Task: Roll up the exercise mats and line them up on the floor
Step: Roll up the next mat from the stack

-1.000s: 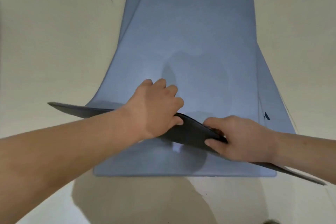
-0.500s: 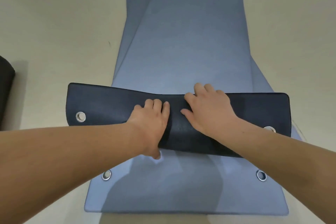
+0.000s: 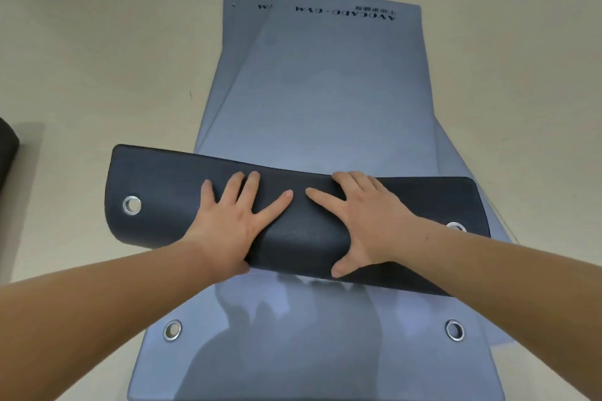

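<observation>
1. Beige smooth floor [image 3: 97, 75] filled the room, with a pale wall base and a metal rail at 12 o'clock.
2. Several flat grey-blue foam exercise mats [image 3: 332, 101] lay stacked, slightly fanned, running from 6 to 12 o'clock.
3. On the top mat, the near end was folded over into a first turn, its black underside [image 3: 156, 179] facing up, a metal eyelet [image 3: 132, 205] at 9 o'clock; likely folded there to start the roll.
4. At the far 9 o'clock edge sat a dark rolled shape [image 3: 8, 153], probably a finished mat.
5. Left hand [image 3: 233, 221] pressed flat on the fold, fingers [image 3: 250, 184] spread, gripping nothing.
6. Right hand [image 3: 371, 221] lay just beside it, fingers [image 3: 355, 180] splayed and thumb hooked at the near curl, seemingly to keep the turn tight and even.
</observation>
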